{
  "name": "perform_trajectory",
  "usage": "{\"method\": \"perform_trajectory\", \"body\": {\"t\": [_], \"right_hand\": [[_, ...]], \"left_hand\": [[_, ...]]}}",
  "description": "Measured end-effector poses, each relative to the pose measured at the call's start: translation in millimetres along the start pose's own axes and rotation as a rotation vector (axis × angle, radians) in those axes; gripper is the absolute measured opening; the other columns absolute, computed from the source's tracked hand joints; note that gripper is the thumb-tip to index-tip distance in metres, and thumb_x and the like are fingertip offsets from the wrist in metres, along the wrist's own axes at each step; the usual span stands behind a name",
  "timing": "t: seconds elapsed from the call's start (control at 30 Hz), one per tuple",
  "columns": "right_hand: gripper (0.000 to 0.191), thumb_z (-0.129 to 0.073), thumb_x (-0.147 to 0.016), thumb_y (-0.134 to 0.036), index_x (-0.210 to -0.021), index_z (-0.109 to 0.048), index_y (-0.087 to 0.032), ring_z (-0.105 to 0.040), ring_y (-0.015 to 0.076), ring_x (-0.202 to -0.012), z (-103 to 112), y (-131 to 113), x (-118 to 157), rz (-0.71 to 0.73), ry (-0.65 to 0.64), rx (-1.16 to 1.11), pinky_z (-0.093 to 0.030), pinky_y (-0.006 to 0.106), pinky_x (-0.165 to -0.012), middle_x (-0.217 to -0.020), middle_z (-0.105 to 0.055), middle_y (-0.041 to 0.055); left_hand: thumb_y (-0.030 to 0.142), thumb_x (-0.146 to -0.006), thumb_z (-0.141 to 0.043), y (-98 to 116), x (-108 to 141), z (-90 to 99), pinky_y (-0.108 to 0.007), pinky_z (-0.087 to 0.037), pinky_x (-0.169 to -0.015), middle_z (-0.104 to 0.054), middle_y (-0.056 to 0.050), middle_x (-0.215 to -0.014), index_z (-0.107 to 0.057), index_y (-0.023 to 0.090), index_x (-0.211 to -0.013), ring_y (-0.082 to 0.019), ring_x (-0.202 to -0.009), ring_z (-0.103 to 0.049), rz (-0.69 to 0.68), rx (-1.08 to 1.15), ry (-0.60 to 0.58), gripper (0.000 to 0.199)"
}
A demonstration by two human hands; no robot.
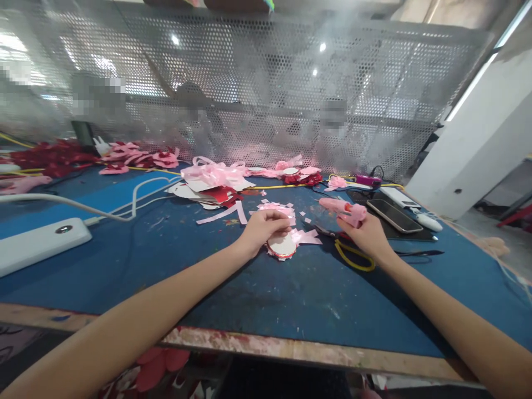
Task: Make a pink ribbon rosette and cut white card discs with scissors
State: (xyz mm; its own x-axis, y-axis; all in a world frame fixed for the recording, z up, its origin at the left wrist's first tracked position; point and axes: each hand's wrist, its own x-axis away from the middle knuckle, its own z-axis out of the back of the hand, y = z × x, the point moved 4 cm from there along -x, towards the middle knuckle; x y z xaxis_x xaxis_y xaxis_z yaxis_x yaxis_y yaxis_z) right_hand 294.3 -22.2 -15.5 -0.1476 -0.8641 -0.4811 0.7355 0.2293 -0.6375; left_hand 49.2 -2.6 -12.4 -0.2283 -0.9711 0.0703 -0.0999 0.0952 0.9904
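Two bare hands work at a blue tabletop (124, 260) strewn with ribbon scraps. At far left lies a white power strip (39, 244), its cable running toward a heap of red and pink petals (62, 155) along the perforated metal screen (266, 94). Near centre, a pile of pink ribbon (214, 174) sits behind the left hand (264, 227), whose fingers are curled over the top edge of a white disc (282, 245) trimmed in red; the disc lies flat, touching and just right of those fingers. Further right, the right hand (368, 235) has its fingers wrapped around a pink glue gun (344, 210), whose long axis runs leftward, nozzle toward the disc but well short of it. The left hand is the nearer to the disc. Beyond the right hand a phone (394, 215) rests face up.
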Motion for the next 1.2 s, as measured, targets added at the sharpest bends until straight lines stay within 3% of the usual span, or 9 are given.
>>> {"method": "perform_trajectory", "body": {"t": [0.1, 0.33, 0.5, 1.2], "right_hand": [[0.027, -0.058, -0.077, -0.039, -0.088, -0.063, -0.015, -0.058, 0.0190, -0.068, 2.6, -30.4, 21.9, 0.159, -0.032, -0.151, -0.044, 0.030, -0.064, -0.078, -0.065, 0.0062], [0.018, -0.058, -0.082, -0.031, -0.070, -0.050, -0.020, -0.048, 0.0140, -0.060, 3.8, -64.6, 45.7, 0.502, -0.019, -0.003, -0.038, 0.027, -0.057, -0.064, -0.051, -0.0005], [0.026, -0.058, -0.082, -0.032, -0.065, -0.042, -0.021, -0.045, 0.0129, -0.056, 3.3, -62.9, 44.3, 0.506, -0.005, 0.031, -0.035, 0.026, -0.054, -0.060, -0.045, -0.0023], [0.027, -0.054, -0.084, -0.032, -0.063, -0.042, -0.021, -0.042, 0.0124, -0.056, -0.5, -62.8, 46.9, 0.504, -0.060, 0.074, -0.032, 0.026, -0.052, -0.061, -0.044, -0.0012]], "left_hand": [[0.011, -0.066, -0.070, 2.7, 0.1, 3.4, -0.020, -0.052, -0.060, -0.065, -0.003, -0.060, -0.063, 0.009, -0.070, -0.010, -0.057, -0.064, -0.065, 0.004, 0.031, 0.009], [0.012, -0.064, -0.072, 5.1, 2.4, 2.4, -0.021, -0.053, -0.061, -0.065, -0.002, -0.059, -0.064, 0.009, -0.070, -0.008, -0.054, -0.061, -0.100, 0.006, 0.032, 0.010], [0.011, -0.064, -0.070, 5.2, 3.0, 0.4, -0.019, -0.053, -0.060, -0.063, 0.000, -0.058, -0.064, 0.009, -0.069, -0.007, -0.052, -0.060, -0.088, 0.026, 0.017, 0.008], [0.010, -0.066, -0.069, 6.3, 5.0, -1.0, -0.023, -0.054, -0.065, -0.064, -0.001, -0.058, -0.064, 0.009, -0.070, -0.008, -0.055, -0.061, -0.061, 0.027, 0.008, 0.006]]}}
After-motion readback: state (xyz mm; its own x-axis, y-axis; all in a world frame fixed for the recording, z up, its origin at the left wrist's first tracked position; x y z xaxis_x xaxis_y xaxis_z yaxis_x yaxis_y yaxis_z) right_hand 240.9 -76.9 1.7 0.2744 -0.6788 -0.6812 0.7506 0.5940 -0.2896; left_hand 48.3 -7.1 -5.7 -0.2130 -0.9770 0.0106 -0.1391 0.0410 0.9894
